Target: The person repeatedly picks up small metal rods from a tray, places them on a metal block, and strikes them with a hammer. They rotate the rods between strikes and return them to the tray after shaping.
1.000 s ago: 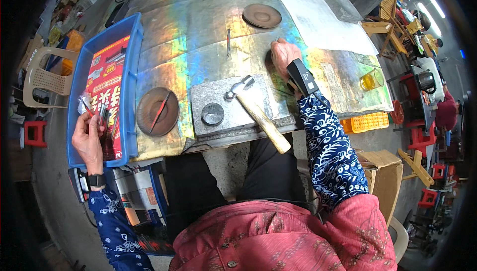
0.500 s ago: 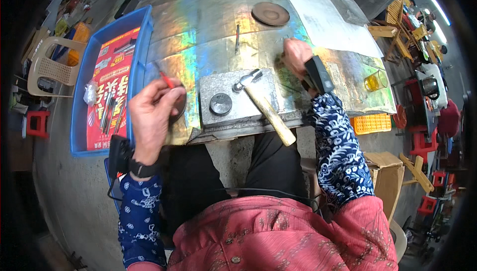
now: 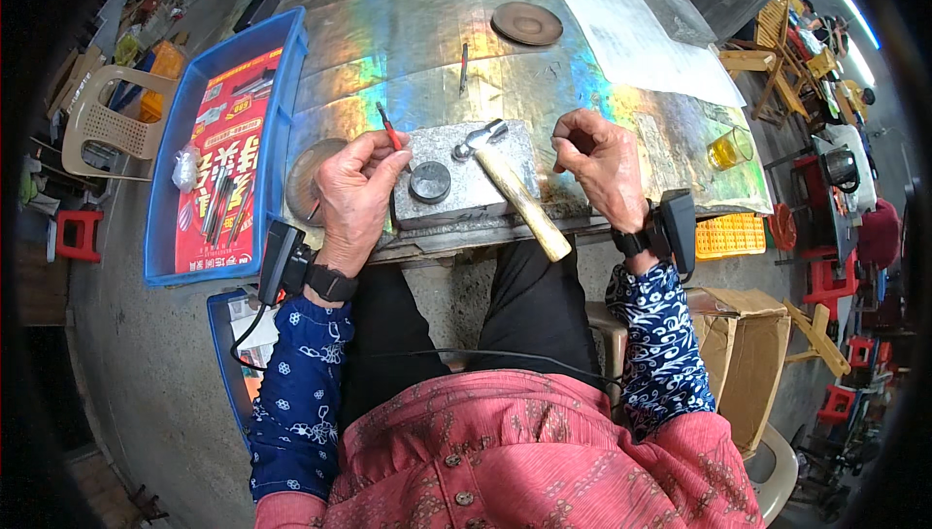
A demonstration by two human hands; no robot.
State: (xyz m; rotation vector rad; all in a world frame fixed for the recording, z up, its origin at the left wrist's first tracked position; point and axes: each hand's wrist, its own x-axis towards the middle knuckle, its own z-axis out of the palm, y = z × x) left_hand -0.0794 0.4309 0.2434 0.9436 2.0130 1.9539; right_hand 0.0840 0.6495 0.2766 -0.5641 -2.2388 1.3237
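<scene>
fingers: our left hand, just left of the frame's middle, pinches a thin red-handled tool between thumb and forefinger, its red end slanting up toward the top of the frame; we cannot tell where its tip sits behind the fingers.
right fingers: our right hand, right of centre, curls loosely with thumb and fingertips drawn together; we cannot tell whether anything small is held in them.
work piece: a small dark round disc lies on a grey stone block at mid-frame, just beside the left fingers.
hammer: a wooden-handled hammer rests across the block, head near the upper edge, handle slanting to the lower right; neither hand touches it.
progress: we judge the work to be at an early stage; the tool is in hand, the disc is laid out, the hammer is unlifted, and we make out no marks on the disc.
surface: a metal-clad table with rainbow sheen fills the upper middle; it bears a brown round plate near the top, a second plate partly behind the left hand, a sheet of paper and a glass of amber liquid at right.
left side: a blue tray with more tools.
room: a cluttered workshop with concrete floor, a plastic chair upper left, red stools at both edges.
</scene>
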